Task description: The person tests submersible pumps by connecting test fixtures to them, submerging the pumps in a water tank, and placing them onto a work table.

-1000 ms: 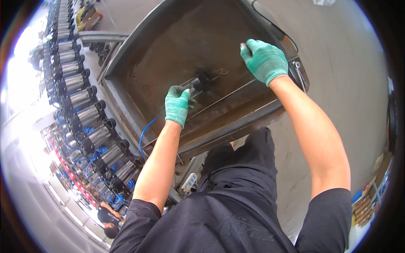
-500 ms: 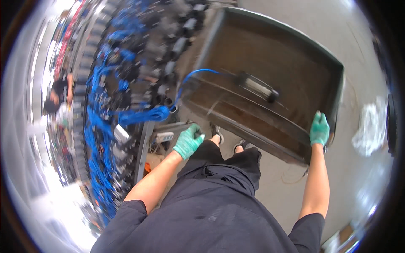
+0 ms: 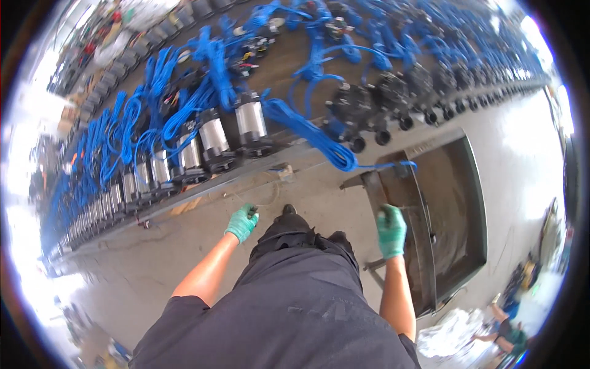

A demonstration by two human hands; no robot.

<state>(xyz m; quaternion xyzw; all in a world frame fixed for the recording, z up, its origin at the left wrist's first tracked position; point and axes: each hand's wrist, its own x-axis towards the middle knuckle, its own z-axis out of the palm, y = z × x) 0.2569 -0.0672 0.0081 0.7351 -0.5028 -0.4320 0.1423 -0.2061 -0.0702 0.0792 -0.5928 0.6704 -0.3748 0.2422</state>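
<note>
My left hand [image 3: 243, 222], in a green glove, hangs before the bench edge with fingers loosely bent and the thumb apart; I see nothing held in it. My right hand [image 3: 391, 232], also gloved, is slightly blurred beside the near side of a brown metal bin [image 3: 481, 203]. Its curled fingertips look dark, and whether they hold anything cannot be made out. From the bench, a bundled blue cable [image 3: 335, 155] overhangs the edge, its loose end reaching over the bin's corner. Silver cylindrical motors [image 3: 251, 120] with black ends stand along the bench edge.
The long bench [image 3: 283, 80] carries rows of motors, black housings [image 3: 393, 92] and blue cable bundles. At lower right, clear plastic sheeting [image 3: 452, 332] lies on the floor near another person [image 3: 510, 332]. A small block [image 3: 286, 173] sits just below the bench edge.
My view has turned left toward the bench, and the bin now appears at the right. My right hand has left the bin's right side. The black-ended cylinder seen inside the bin no longer shows there.
</note>
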